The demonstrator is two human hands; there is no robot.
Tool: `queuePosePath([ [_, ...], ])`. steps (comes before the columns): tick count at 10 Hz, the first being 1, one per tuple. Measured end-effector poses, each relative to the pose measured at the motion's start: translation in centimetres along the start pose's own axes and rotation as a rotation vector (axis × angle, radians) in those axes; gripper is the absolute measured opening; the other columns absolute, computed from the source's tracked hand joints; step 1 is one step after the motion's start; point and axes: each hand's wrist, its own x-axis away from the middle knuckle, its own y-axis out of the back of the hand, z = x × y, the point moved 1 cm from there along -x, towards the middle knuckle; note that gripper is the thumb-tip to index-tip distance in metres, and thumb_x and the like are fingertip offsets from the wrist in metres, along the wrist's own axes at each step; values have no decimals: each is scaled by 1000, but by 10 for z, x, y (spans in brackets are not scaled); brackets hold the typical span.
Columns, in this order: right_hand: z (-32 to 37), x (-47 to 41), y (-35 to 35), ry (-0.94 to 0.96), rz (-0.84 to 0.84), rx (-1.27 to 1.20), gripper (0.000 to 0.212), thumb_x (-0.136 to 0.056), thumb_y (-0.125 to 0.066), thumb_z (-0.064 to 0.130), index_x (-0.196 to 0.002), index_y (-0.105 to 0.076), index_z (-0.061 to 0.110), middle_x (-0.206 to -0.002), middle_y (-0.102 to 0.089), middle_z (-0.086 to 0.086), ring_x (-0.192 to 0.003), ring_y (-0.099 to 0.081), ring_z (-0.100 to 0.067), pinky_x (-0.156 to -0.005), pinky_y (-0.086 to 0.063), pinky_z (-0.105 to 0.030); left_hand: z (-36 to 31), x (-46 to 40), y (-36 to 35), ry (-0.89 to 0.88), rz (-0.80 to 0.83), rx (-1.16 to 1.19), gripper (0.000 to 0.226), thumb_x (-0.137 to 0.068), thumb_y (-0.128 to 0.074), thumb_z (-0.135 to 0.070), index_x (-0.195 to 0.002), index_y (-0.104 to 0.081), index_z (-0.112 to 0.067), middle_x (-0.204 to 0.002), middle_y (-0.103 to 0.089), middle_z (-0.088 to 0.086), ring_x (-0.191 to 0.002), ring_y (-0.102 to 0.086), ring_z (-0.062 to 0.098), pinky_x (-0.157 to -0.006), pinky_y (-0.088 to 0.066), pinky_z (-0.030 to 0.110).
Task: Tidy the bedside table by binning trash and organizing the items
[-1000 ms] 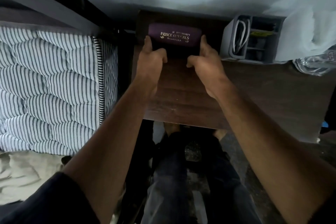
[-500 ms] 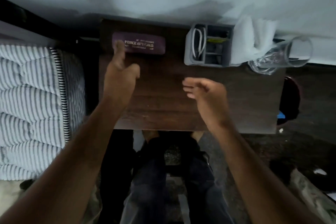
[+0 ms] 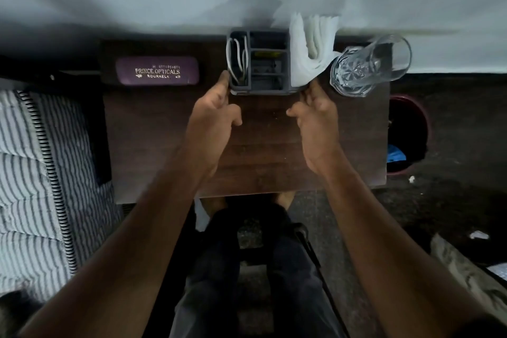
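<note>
Hands off purple glasses case [image 3: 157, 71], now parked at counter [image 3: 164, 145] back-left. Left hand [image 3: 214, 115] and right hand [image 3: 315, 115] shifted to grey organizer [image 3: 260, 85], fingertips touching its two near corners, not yet clamped. Likely straightening organizer next.

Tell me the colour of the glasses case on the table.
The glasses case is purple with gold lettering, seen best in the head view.

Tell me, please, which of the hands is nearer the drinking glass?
Right. The right hand sits just beside the glass; the left hand is across the grey organizer.
</note>
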Motion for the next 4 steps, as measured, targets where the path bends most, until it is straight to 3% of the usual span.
queuePosePath([
  [1,0,1,2,-22,10,-15,89,-66,-52,-8,-153,-40,9,-149,-57,-1,-133,-55,-6,-98,-48,-16,-1,-2,2,-9,-11,4,87,-70,-45,15,-155,-35,-2,-165,-31,-2,-140,-35,-1,-104,-37,12],
  [2,-3,-1,5,-6,9,-17,87,-67,-52,-10,-152,-43,9,-141,-61,6,-122,-59,6,-105,-46,-20,1,-6,2,-23,-19,-50,87,-63,-48,5,-150,-41,5,-164,-33,-3,-133,-37,-8,-97,-41,6],
  [3,-2,-4,5,-23,35,-2,86,-73,-53,-13,-155,-36,7,-151,-53,1,-137,-50,-4,-118,-39,-28,2,-8,1,-16,-40,-58,98,-59,-49,3,-155,-33,-1,-156,-45,-12,-130,-43,-8,-93,-43,5],
  [4,-10,-6,12,-46,2,-15,84,-84,-53,-14,-159,-23,6,-164,-35,-4,-150,-35,-10,-124,-29,-32,12,2,11,-50,-101,-69,89,-75,-46,16,-158,-27,-8,-162,-38,-2,-144,-39,4,-97,-41,4],
])
